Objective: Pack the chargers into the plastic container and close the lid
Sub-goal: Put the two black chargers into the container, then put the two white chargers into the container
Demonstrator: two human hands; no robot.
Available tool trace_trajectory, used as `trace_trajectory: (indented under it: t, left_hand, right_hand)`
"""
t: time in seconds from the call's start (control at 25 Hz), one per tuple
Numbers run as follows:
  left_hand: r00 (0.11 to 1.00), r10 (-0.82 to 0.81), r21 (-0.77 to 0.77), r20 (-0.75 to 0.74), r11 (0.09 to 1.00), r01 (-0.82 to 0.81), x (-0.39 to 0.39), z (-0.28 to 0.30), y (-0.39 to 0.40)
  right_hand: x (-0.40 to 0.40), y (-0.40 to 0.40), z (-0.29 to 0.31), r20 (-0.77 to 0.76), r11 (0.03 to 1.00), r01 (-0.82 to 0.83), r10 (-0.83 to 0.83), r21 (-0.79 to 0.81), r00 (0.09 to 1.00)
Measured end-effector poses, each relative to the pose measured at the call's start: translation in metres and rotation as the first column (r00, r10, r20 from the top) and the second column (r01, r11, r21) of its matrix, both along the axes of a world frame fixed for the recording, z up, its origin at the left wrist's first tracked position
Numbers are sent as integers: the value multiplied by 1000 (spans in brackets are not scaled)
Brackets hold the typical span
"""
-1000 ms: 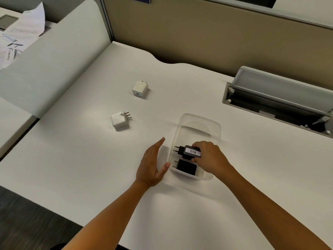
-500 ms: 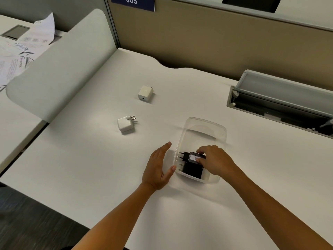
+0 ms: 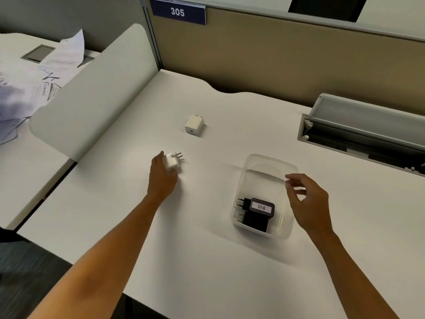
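A clear plastic container [image 3: 290,167] stands open on the white desk. At its near end lie two black chargers: one with a "018" label [image 3: 262,207] on top of another [image 3: 254,223]. My right hand [image 3: 308,201] hovers over the container's right side, fingers apart and holding nothing. My left hand [image 3: 162,178] wraps around a white charger with two round prongs [image 3: 173,162], which rests on the desk to the left. A second white charger [image 3: 194,125] lies farther back. No lid is in view.
An open grey cable tray [image 3: 368,125] with a raised flap is set into the desk at the right. A curved white divider panel [image 3: 92,93] borders the left side, with loose papers [image 3: 34,81] on the desk beyond it. A beige partition wall [image 3: 276,56] runs along the back.
My right hand let go of the "018" charger and lifted up and to the right. My left hand left the container's side and reached left onto the pronged white charger.
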State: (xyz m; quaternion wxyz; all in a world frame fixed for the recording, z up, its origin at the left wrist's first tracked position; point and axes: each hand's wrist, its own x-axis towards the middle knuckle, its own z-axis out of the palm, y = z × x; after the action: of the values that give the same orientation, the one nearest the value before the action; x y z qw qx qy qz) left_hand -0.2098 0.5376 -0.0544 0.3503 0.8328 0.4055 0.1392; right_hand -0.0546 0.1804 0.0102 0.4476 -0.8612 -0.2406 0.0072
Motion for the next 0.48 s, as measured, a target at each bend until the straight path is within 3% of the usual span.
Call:
trace_trajectory:
  t: [0.2,0.28,0.4,0.48]
  left_hand:
    - [989,94,-59,112,994,-88,1,3,-17]
    - [991,45,-18,122,999,-43,-6,1,-29]
    - [995,-89,153,40,985,82,-16,3,-23]
    - [965,-237,225,-110,940,257,-13,13,-1]
  right_hand:
    - [10,-1,-8,-43,973,183,-179,141,983]
    - [10,-8,-14,-77,958,236,-227,160,971]
    - [7,-16,-24,-111,956,249,-233,159,966]
    - [5,-12,-31,-133,958,239,-219,158,967]
